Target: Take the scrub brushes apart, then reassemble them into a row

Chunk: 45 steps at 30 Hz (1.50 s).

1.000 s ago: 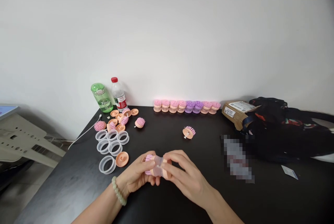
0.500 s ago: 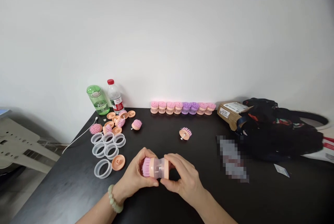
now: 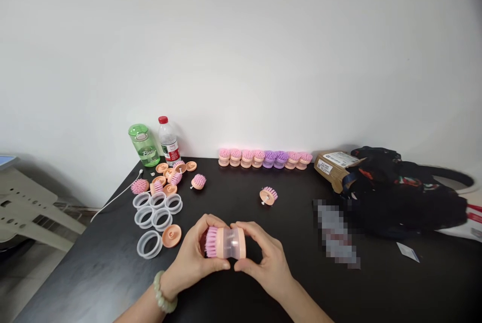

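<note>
A scrub brush (image 3: 231,243) lies sideways between my hands, with pink bristles facing left, a clear waisted middle and a peach cap at its right end. My left hand (image 3: 198,250) is wrapped round the bristle end, its thumb along the near side. My right hand (image 3: 263,257) grips the cap end between thumb and fingers. To the left on the black table are several clear plastic rings (image 3: 149,244) and a loose peach cap (image 3: 171,236). Beyond my hands, a pink brush head (image 3: 268,196) with a white stem rests tilted, and another brush head (image 3: 198,181) sits farther left.
Along the wall stands a row of pink and purple brushes (image 3: 258,158). A green bottle (image 3: 145,147) and a red-capped water bottle (image 3: 169,144) are at the back left, near a white cable (image 3: 116,195). On the right are a cardboard box (image 3: 331,170) and a black bag (image 3: 410,207).
The fingers of my right hand have shifted a little left over the brush, nearer my left hand. The camera view has moved slightly. Things on the table stay in place.
</note>
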Tool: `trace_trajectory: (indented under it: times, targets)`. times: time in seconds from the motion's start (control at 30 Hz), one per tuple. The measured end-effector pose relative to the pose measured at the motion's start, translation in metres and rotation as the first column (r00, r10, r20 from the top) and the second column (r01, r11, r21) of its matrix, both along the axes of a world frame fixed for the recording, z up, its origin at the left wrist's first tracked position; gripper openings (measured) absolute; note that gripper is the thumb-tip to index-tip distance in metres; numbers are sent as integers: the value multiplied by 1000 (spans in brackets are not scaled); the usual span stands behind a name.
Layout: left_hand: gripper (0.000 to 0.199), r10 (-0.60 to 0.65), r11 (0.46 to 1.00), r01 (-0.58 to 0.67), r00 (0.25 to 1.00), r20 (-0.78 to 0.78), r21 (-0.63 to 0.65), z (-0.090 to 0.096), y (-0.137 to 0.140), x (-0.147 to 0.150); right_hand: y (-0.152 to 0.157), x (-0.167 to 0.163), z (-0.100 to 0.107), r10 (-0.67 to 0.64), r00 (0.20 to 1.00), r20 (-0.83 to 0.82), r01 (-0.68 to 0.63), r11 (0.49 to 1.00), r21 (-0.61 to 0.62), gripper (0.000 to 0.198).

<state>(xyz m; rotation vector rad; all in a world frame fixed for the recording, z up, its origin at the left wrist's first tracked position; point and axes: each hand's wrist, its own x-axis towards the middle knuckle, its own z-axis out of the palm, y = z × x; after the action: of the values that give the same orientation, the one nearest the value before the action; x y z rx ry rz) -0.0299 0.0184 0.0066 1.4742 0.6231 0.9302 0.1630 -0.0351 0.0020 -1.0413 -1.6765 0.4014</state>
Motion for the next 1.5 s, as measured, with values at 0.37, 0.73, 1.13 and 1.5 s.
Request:
trace_trajectory:
  times: [0.37,0.73,1.13,1.5]
  targets:
    - [47,-132,943,136,991,34,-304,-3,-1,7,0,6,3,-69,981,180,60,997,57,41]
    - [42,64,997,-64,998,-11,49,-6,1,3,2,4,-9,21,994,-105,-51,955,-291,73]
    - [48,88,994,-90,995,-38,-60,-7,4,5,6,9,-18,-23,982,-190,-28,965,-261,40]
    - [34,124,884,-27,976,-179,467,-10,2,0,3,-2,-13,19,955,-297,-161,872,-462,35]
